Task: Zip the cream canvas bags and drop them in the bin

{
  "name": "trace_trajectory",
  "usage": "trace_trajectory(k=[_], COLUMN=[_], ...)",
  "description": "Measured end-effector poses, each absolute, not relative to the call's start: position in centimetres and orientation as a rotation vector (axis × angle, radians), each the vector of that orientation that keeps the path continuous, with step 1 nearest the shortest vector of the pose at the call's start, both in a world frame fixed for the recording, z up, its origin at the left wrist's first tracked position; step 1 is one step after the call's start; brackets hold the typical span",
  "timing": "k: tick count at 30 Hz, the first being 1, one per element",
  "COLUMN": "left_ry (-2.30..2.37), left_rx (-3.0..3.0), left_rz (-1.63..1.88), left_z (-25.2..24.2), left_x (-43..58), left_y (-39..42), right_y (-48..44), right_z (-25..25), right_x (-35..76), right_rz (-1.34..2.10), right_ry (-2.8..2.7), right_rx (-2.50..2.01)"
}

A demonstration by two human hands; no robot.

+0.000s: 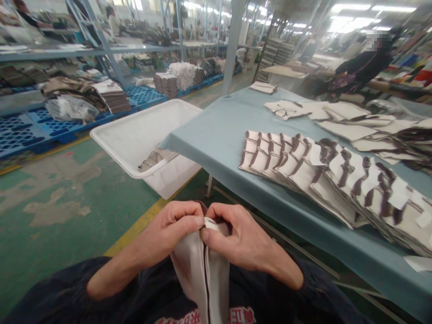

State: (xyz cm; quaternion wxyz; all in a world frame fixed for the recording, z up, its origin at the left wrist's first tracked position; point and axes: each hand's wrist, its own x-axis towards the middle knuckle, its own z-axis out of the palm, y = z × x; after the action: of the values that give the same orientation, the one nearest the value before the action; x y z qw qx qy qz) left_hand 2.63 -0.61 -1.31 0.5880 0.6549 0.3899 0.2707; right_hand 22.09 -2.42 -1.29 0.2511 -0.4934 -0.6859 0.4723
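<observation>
A folded piece of pale fabric (pixel 189 261) with a dark line down its middle hangs between my hands, in front of my body. My left hand (pixel 180 225) pinches its top edge from the left, thumb pressed on the cloth. Close against it, my right hand (pixel 232 229) grips the same top edge from the right, with its thumb near the left thumb. Some brown cloth shows behind the fingertips. The lower end of the fabric runs out of view at the bottom.
A blue-covered table (pixel 209 130) stands on my right, bearing overlapping stacks of pale, brown-edged fabric pieces (pixel 290 157). Beyond its left corner is a white plastic tub (pixel 135 130) with some cloth inside. Blue pallets (pixel 141 94) with bundles lie behind. A person (pixel 367 67) works at the far right.
</observation>
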Motion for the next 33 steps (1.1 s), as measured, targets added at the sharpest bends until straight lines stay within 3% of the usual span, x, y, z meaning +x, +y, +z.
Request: trace_trajectory(k=[8, 15, 21, 33], left_ry=[1.141, 1.009, 0.906, 0.994], left_rx=[1.752, 1.801, 1.895, 2.013], left_rz=[0.616, 0.619, 0.517, 0.484], left_z=[-1.1, -2.7, -2.8, -0.7], left_x=[3.3, 2.4, 0.5, 0.2], left_y=[-1.4, -0.8, -0.2, 0.6], right_y=[-2.8, -1.6, -1.4, 1.1], right_z=[-2.1, -2.9, -3.2, -1.9], right_x=[20.5, 22.6, 23.3, 23.3], right_rz=[0.942, 1.333, 1.229, 1.437], right_ry=[-1.987, -1.877, -1.927, -1.872], right_rx=[-1.556, -1.339, -1.176, -0.919])
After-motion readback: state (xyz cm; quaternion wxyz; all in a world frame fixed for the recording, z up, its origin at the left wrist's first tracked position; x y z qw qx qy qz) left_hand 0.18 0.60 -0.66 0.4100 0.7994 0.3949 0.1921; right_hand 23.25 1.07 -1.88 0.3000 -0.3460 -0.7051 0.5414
